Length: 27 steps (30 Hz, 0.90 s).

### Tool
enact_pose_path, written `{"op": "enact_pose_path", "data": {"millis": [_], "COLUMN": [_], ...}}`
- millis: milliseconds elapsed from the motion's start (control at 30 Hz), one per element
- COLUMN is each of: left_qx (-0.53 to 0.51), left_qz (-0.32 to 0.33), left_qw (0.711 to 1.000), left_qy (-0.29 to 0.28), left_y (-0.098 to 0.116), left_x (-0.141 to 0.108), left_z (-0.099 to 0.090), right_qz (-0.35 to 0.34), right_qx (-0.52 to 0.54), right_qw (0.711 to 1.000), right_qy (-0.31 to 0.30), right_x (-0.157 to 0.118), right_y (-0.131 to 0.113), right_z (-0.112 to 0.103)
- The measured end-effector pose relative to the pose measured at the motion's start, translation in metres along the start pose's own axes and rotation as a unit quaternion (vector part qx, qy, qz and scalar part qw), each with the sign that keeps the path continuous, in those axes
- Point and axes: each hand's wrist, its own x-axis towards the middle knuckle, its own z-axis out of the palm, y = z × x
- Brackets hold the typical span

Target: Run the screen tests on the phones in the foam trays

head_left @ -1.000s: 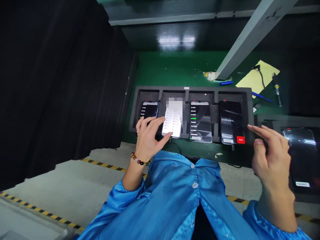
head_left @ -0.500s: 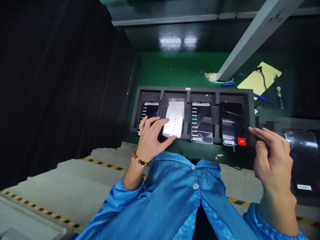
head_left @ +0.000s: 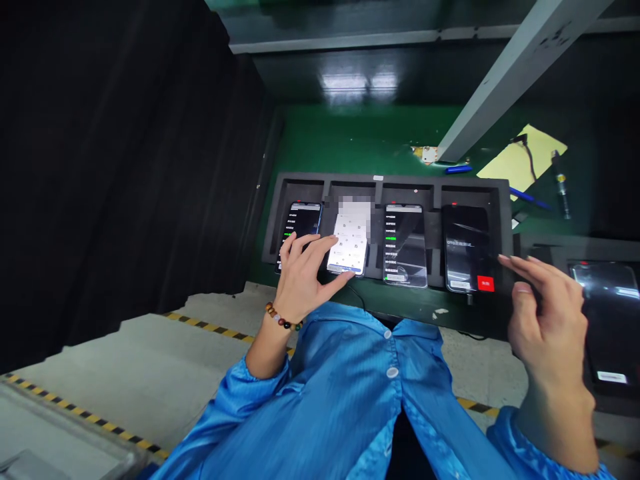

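white-screened phone [head_left: 347,250]: second from the left in the dark foam tray [head_left: 350,177], its lower end at the tray's near edge, likely so a plug can reach it; a black cable [head_left: 359,295] shows just below.
left hand [head_left: 301,270]: thumb tip by that phone's lower edge, forefinger tip by the screen's left side, perhaps to steady it; fingers apart, clamped on nothing; whether the tips touch, i cannot tell.
right hand [head_left: 547,310]: just beside the phone with the red box [head_left: 467,243], fingers outstretched, thumb apart, gripping nothing, perhaps to leave that screen readable.
tray slots: one phone each, on the green worktop [head_left: 330,140], seemingly for side-by-side viewing.
since half a second ago: the white screen's two-column list has become spaced icons above a blue strip; both hands keep nearly the same pose.
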Motion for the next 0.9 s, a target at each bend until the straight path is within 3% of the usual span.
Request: {"op": "enact_pose_path", "data": {"millis": [267,400,667,800,900], "left_qx": [-0.089,-0.097,-0.053,-0.034,-0.038], "left_qz": [0.142,0.130,0.088,0.046,0.067], "left_qw": [0.986,0.986,0.995,0.998,0.996], "left_qy": [-0.021,-0.042,0.017,-0.004,-0.039], "left_y": [0.000,0.001,-0.003,-0.001,0.003], "left_x": [-0.004,-0.004,-0.001,0.006,0.014], "left_z": [-0.004,-0.005,-0.009,-0.003,0.002], "right_qz": [0.004,0.004,0.001,-0.004,-0.002], "right_qx": [-0.001,-0.004,-0.003,-0.002,-0.003], "right_qw": [1.000,1.000,1.000,1.000,1.000], "right_qy": [-0.002,-0.001,-0.007,-0.008,-0.007], "right_x": [-0.001,0.000,0.000,0.002,0.002], "right_y": [-0.003,-0.002,-0.002,-0.002,0.000], "right_z": [-0.001,0.000,-0.001,0.001,0.003]}}
